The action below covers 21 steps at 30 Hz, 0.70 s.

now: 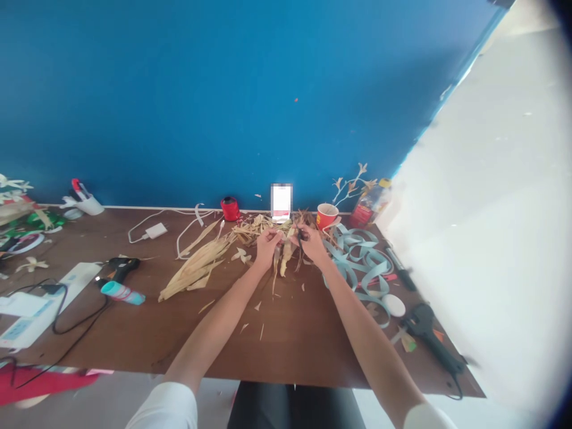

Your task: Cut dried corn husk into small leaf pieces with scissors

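Observation:
Over the middle of the brown table, my left hand (267, 247) is closed in a pinch on a pale strip of dried corn husk (276, 263). Close beside it, my right hand (313, 244) is wrapped round what look like black-handled scissors (300, 234); their blades are hard to make out. More husk (286, 259) hangs or lies between and below the hands. A heap of dry husk scraps (252, 229) lies just beyond them. To the left rests a large bundle of husk leaves (196, 271), near a small pale husk flower (242, 255).
A lit phone (281, 202) leans against the blue wall. Right of it are a paper cup (328, 215), tangled light-blue ribbon (357, 256) and a black glue gun (431, 339). A second glue gun (120, 267), a blue tube (123, 292) and a white power strip (74, 283) lie left.

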### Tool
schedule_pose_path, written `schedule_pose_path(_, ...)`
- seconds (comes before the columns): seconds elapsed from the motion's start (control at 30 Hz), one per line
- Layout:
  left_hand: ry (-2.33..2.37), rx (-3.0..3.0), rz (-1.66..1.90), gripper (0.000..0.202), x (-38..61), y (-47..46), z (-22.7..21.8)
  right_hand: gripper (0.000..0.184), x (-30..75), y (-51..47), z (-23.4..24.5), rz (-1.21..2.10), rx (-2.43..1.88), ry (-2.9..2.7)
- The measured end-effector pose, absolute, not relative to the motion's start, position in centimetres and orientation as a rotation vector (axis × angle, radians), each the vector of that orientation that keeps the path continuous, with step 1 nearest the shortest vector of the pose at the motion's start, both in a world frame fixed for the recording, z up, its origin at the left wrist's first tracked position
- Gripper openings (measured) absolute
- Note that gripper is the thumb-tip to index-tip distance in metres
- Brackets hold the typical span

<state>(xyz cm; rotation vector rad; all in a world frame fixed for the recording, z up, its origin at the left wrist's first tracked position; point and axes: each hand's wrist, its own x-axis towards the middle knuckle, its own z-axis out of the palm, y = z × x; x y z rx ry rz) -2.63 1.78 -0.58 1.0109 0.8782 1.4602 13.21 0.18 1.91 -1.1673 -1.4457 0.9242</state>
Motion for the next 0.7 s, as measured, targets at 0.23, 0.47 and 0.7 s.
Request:
schedule_pose_path(0.23, 0.87, 1.052, 1.438, 0.029, -2.5, 1.5, -0.3, 0.042, 12.7, 0.3, 1.6, 0.874, -1.109, -1.408)
schedule_pose_path(0.47, 0.854, 1.166, 1.331, 0.025, -2.5, 1.4, -0.1, 0.041, 13.5, 0.3, 2.4, 0.738, -1.179, -1.237)
schedule_pose_path(0.7, 0.898, 1.215, 1.373, 0.023, -2.5, 1.3, -0.2, 0.043, 13.7, 0.2, 2.6, 0.809, -1.168, -1.217)
